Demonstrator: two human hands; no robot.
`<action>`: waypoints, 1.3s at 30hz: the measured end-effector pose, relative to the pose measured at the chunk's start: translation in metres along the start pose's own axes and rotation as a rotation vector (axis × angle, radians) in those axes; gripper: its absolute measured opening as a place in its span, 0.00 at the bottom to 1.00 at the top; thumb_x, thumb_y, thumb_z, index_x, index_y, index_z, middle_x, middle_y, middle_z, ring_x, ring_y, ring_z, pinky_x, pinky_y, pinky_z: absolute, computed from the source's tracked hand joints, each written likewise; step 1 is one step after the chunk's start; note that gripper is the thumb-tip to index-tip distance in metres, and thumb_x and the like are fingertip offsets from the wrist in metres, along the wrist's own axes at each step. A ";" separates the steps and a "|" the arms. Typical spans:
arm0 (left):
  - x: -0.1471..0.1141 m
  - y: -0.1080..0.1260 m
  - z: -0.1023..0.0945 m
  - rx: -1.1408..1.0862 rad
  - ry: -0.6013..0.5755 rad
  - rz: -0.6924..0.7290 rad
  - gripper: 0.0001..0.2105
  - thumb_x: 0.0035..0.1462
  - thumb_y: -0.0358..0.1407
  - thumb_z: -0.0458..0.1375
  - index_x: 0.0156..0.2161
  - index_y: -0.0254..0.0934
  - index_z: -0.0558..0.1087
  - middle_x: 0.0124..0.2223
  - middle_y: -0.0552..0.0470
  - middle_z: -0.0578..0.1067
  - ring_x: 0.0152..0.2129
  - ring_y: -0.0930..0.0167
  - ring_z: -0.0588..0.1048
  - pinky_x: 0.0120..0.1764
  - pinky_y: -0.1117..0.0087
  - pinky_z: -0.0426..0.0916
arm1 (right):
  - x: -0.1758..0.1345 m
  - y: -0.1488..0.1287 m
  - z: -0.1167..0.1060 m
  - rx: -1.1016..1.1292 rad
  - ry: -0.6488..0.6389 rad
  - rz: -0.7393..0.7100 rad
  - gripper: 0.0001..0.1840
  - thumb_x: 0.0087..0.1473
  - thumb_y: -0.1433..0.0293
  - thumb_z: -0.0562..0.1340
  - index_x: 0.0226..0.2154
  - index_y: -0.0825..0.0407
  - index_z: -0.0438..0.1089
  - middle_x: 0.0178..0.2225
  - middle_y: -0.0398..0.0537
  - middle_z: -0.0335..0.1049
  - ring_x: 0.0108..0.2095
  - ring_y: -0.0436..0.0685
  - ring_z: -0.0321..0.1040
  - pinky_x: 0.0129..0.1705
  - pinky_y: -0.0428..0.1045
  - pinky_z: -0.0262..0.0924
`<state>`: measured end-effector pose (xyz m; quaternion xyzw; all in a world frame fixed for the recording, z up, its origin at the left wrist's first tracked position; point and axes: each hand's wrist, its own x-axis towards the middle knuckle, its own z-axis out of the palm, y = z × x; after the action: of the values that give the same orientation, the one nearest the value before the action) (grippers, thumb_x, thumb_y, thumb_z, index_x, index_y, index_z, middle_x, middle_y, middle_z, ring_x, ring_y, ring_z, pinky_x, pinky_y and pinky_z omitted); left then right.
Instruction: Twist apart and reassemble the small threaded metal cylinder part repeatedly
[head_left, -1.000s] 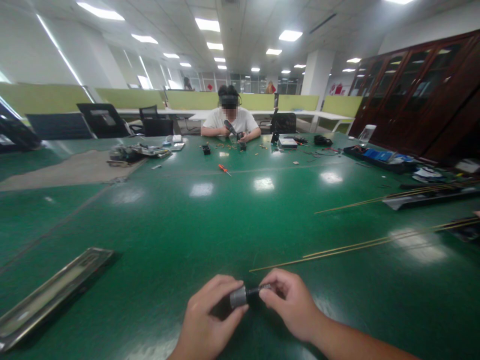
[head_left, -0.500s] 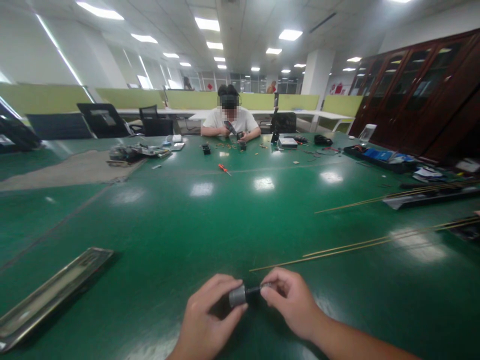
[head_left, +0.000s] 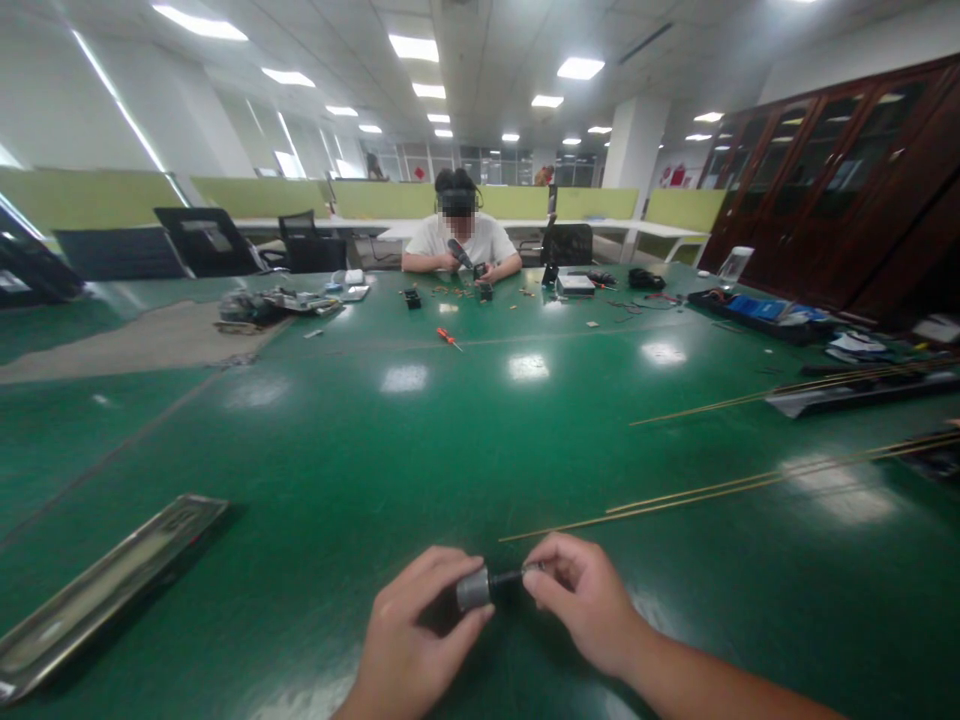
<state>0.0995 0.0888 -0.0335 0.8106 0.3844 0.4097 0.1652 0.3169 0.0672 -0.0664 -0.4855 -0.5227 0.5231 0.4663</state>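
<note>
My left hand [head_left: 420, 620] grips a short grey metal cylinder [head_left: 473, 591] between thumb and fingers, low in the view and just above the green tabletop. From the cylinder's right end a thin black rod [head_left: 505, 579] sticks out sideways. My right hand [head_left: 589, 600] pinches the rod's far end with thumb and forefinger. A small greyish piece shows at those fingertips, too small to name.
A long metal tray [head_left: 97, 600] lies at the left on the green table [head_left: 360, 450]. Thin brass rods [head_left: 690, 497] reach in from the right. Farther off lie an orange screwdriver [head_left: 447, 337] and a black toolbox [head_left: 757, 315]. Opposite, a person [head_left: 495, 240] holds a dark tool.
Both hands keep their grip on the cylinder and rod, with only a very slight shift. Across the table, the dark tool in the person's hand has tilted a little.
</note>
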 end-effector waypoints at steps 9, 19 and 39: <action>0.002 -0.001 -0.001 0.014 -0.002 -0.017 0.13 0.51 0.33 0.67 0.43 0.44 0.78 0.38 0.52 0.80 0.33 0.70 0.79 0.36 0.73 0.75 | 0.001 0.000 -0.002 0.001 0.005 0.001 0.13 0.54 0.61 0.66 0.33 0.55 0.74 0.23 0.42 0.66 0.25 0.51 0.63 0.29 0.46 0.56; 0.001 -0.002 0.000 0.005 -0.015 -0.048 0.11 0.51 0.34 0.66 0.42 0.42 0.79 0.37 0.50 0.80 0.33 0.68 0.80 0.36 0.72 0.75 | 0.000 -0.001 0.000 0.029 0.040 0.008 0.15 0.53 0.59 0.67 0.32 0.55 0.74 0.23 0.42 0.67 0.26 0.51 0.63 0.30 0.46 0.57; 0.001 -0.004 -0.001 -0.005 -0.025 -0.046 0.11 0.52 0.34 0.66 0.43 0.42 0.78 0.39 0.51 0.79 0.34 0.69 0.79 0.38 0.72 0.74 | 0.000 0.000 -0.001 0.038 0.051 -0.011 0.11 0.53 0.64 0.66 0.33 0.56 0.73 0.24 0.42 0.66 0.26 0.52 0.63 0.30 0.47 0.56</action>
<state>0.0974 0.0921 -0.0345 0.8062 0.3998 0.3965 0.1817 0.3176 0.0675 -0.0662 -0.4868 -0.5033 0.5176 0.4918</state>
